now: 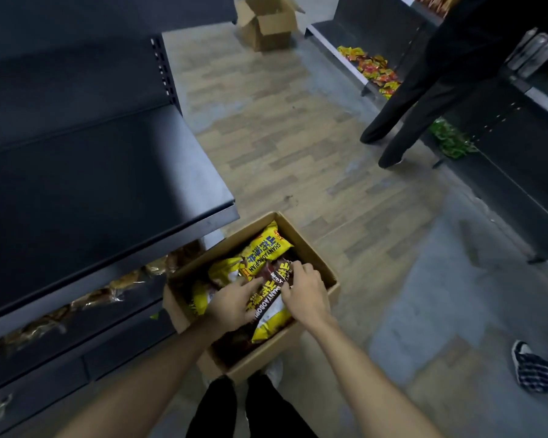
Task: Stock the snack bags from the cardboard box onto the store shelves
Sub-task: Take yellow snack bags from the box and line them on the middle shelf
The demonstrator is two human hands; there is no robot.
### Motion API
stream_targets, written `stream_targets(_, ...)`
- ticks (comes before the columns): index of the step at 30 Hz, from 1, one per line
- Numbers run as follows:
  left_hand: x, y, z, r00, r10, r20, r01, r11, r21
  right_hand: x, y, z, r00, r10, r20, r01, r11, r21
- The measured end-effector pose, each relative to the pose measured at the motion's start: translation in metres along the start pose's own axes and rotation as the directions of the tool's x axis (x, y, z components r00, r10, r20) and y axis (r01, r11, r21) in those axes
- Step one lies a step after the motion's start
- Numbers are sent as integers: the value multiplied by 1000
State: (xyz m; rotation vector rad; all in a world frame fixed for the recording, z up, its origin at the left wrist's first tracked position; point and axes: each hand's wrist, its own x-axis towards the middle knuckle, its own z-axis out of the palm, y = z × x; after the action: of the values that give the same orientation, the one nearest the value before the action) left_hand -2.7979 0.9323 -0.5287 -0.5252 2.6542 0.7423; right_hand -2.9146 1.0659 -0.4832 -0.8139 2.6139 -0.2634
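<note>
Both hands (266,298) in snack-filled cardboard box (310,248)

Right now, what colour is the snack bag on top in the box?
Yellow snack bag with dark lettering; head view.

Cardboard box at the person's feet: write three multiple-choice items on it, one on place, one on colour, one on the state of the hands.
1. Where does the cardboard box stand?
A. on the floor beside the dark shelf unit
B. on the top shelf
C. on a cart

2. What is the main colour of the topmost snack bag at the box's far end?
A. green
B. yellow
C. blue

3. What are the hands doing?
A. hanging idle
B. closing the flaps
C. reaching into the box onto the bags

Key: 1 A, the box sits on the floor by the dark shelf. 2 B, its wrapper is yellow. 3 C, the left hand and right hand lie on bags.
</note>
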Motion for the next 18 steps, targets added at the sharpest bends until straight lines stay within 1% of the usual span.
stream_targets(2, 7, 10, 12, 999, -11, 42, 9, 1000, 28, 5, 11, 1, 1000, -2, -8, 3, 999, 36)
stream_targets(5, 17, 16, 25, 997, -77, 11, 75, 992, 96, 11, 22, 2, 1000, -10, -11, 10, 998, 56)
stream_targets(8, 24, 23, 29, 993, -113, 35, 107, 983, 151, 13, 26, 3, 1000, -28, -11, 29, 996, 80)
stream_targets(13, 28, 32, 27, 989, -141, 49, 135, 986, 101, 14, 25, 1, 999, -43, -9, 44, 994, 96)
stream_targets(16, 25, 35, 15, 986, -163, 27, 159, 981, 115, 17, 27, -4, 999, -34, -39, 37, 995, 98)
stream_targets(18, 19, 35, 6, 984, -178, -9, 178, 977, 116, 21, 27, -9, 998, -13, -67, 22, 990, 138)
